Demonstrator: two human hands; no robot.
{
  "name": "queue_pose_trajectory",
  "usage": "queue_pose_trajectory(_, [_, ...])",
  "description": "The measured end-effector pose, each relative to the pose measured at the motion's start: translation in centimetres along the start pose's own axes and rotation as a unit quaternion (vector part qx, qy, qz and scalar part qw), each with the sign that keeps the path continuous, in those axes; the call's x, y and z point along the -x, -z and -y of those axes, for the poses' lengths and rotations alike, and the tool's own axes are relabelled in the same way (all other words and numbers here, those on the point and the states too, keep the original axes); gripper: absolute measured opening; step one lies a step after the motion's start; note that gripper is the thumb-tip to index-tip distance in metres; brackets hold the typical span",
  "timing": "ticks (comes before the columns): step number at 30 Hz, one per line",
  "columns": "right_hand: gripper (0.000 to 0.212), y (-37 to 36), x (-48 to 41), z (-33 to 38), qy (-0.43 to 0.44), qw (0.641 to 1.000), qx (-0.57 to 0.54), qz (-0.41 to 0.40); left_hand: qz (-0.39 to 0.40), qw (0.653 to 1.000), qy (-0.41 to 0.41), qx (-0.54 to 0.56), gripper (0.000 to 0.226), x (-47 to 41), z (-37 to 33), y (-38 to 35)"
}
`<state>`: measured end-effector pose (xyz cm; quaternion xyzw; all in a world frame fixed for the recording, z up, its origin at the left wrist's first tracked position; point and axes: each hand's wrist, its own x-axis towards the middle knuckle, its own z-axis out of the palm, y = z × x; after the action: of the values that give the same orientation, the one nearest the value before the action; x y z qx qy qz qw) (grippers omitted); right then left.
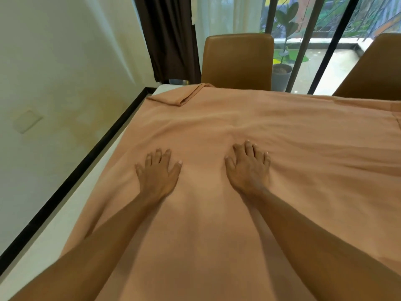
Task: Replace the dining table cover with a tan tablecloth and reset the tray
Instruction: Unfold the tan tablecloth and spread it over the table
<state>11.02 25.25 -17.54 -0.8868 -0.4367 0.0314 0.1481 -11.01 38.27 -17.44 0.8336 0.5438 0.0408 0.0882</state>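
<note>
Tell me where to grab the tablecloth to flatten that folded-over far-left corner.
Pinch the folded flap of the tablecloth at its loose hemmed edge, which faces the table's middle. Come from above on that side, lift it, and draw it out toward the bare table corner. The flap lies doubled back on the cloth, so that edge is likely the free one.

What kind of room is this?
Probably a home dining area: a white table under a tan tablecloth, two brown padded chairs at its far side, and glass doors onto a balcony.

Both hands, left [157, 172] and right [247, 168], lie flat, fingers spread.
</note>
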Motion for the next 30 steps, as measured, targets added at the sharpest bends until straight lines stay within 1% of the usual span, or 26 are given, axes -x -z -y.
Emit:
queue_pose_trajectory(2, [0.054, 0.0, -0.1, 0.0, 0.002, 1.000, -0.007, -0.005, -0.027, 1.000, 0.004, -0.003, 0.072, 4.3, 1.8, -0.2])
queue_pose_trajectory(6, [0.050, 0.0, -0.1, 0.1, 0.000, 1.000, -0.006, -0.015, -0.043, 0.998, 0.034, -0.021, 0.071, 11.4, 7.2, 0.4])
queue_pose_trajectory(9, [0.051, 0.0, -0.2, 0.0, -0.006, 1.000, -0.014, -0.008, -0.033, 0.999, 0.025, -0.013, 0.073, 12.2, 10.0, 1.0])
queue_pose_trajectory(12, [0.061, 0.5, -0.1, -0.3, 0.012, 0.999, -0.006, 0.031, -0.019, 0.999, 0.021, -0.029, 0.074, 11.2, 11.0, 1.5])
queue_pose_trajectory(16, [0.066, 1.7, 0.2, -1.1, 0.039, 0.995, -0.017, 0.092, 0.001, 0.997, 0.060, -0.039, 0.075, 9.9, 11.0, 1.8])
queue_pose_trajectory(19, [0.065, 1.9, 2.3, -2.1, 0.064, 0.994, -0.008, 0.091, -0.013, 0.994, 0.107, -0.014, 0.080, 11.3, 12.9, 2.4])
queue_pose_trajectory(21, [0.064, 1.3, 4.0, -3.0, 0.071, 0.994, 0.018, 0.076, -0.022, 0.994, 0.101, -0.019, 0.080, 12.9, 15.0, 2.8])
queue_pose_trajectory(23, [0.065, 1.3, 5.3, -3.3, 0.055, 0.995, 0.036, 0.072, -0.026, 0.995, 0.092, -0.023, 0.079, 14.5, 16.6, 3.3])
queue_pose_trajectory(26, [0.063, 1.7, 7.1, -1.3, 0.021, 0.995, 0.040, 0.087, -0.010, 0.996, 0.094, -0.001, 0.075, 16.8, 17.8, 4.1])
queue_pose_trajectory(27, [0.060, 1.9, 7.9, 0.0, 0.036, 0.995, 0.042, 0.084, -0.011, 0.996, 0.093, 0.003, 0.075, 17.7, 17.7, 4.1])
queue_pose_trajectory(28, [0.056, 2.1, 9.0, 1.6, 0.070, 0.994, 0.042, 0.079, -0.017, 0.995, 0.093, 0.002, 0.075, 18.6, 17.3, 4.2])
queue_pose_trajectory(30, [0.053, 1.8, 12.4, 5.6, 0.158, 0.982, 0.033, 0.094, -0.027, 0.995, 0.099, -0.005, 0.074, 21.3, 16.0, 3.8])
